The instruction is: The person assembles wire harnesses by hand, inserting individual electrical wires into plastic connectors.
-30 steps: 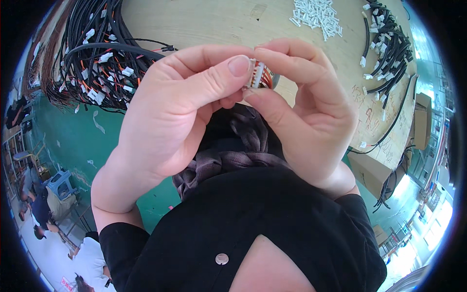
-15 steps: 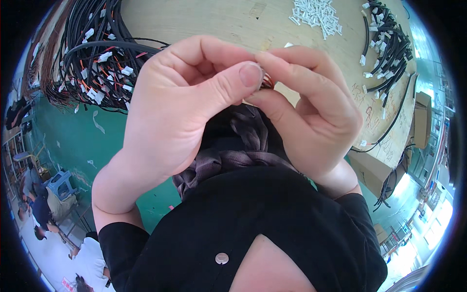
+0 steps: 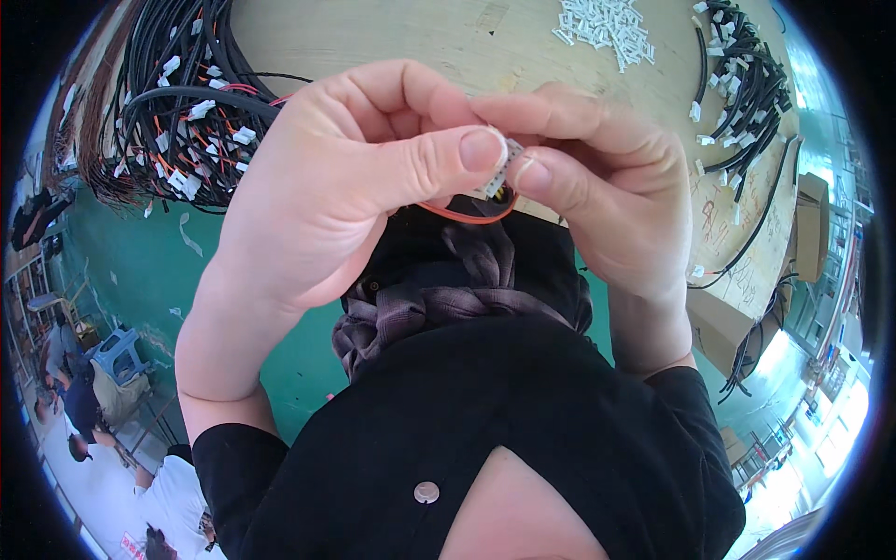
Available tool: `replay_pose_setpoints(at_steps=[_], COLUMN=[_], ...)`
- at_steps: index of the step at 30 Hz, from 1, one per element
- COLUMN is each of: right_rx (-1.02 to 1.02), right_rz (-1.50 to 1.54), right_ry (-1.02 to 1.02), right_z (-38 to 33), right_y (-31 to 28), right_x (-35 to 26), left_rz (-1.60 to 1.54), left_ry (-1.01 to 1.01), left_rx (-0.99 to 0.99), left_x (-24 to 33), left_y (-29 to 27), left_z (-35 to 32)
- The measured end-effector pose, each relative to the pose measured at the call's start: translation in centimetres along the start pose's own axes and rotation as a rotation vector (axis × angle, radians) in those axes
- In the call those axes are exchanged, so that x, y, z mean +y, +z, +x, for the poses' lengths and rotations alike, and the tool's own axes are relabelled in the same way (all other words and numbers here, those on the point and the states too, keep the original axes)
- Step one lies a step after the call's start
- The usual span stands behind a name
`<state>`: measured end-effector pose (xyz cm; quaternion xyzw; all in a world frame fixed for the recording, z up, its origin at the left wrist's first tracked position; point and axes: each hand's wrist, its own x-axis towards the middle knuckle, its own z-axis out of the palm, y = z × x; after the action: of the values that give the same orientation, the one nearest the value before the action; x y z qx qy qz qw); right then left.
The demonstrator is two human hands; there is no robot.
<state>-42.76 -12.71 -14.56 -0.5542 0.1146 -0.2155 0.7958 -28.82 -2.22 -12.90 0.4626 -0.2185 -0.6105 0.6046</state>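
Between my two hands, at the near edge of the table, is a small white wire connector (image 3: 497, 179) with rows of holes. My left hand (image 3: 345, 177) pinches it between thumb and index finger. From the other side, the thumb and fingertips of my right hand (image 3: 607, 173) press on the same connector. An orange wire (image 3: 471, 219) loops out below it, with a bit of yellow and dark wire beside its lower end. My fingers cover the rest of the connector.
A large bundle of black cables (image 3: 177, 103) with white connectors lies at the left of the wooden table (image 3: 392, 33). Loose white connector pieces (image 3: 607, 33) are piled at the back. More black cables (image 3: 747, 93) lie at the right, above a cardboard box (image 3: 717, 322). People (image 3: 173, 499) are at lower left.
The connector has turned, so its holed face now shows, and the orange wire now loops below. My right thumb has moved up onto the connector.
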Motion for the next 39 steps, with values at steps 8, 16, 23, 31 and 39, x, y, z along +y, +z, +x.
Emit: replay_pose_setpoints(at_steps=[8,16,23,31,39], right_rx=[-0.049,0.057,0.023,-0.008,0.383], right_rz=[0.027,0.089,0.048,-0.223,-0.243], right_ry=[0.054,0.056,0.041,-0.196,-0.441], right_z=[0.2,0.0,-0.6,0.5,2.7], right_y=[-0.5,-0.2,-0.5,-0.6,0.5], right_x=[-0.1,-0.8,-1.0,-1.1,-2.8], left_rz=[0.012,0.484,0.692,0.655,1.400], left_ry=[0.048,0.477,0.620,0.701,0.734], left_rx=[0.058,0.186,0.115,0.017,0.108], left_x=[-0.2,-1.2,-1.2,-0.9,0.6], left_y=[0.4,1.6,1.2,0.4,-1.8], left_z=[0.0,-1.6,-1.9,-0.7,0.8])
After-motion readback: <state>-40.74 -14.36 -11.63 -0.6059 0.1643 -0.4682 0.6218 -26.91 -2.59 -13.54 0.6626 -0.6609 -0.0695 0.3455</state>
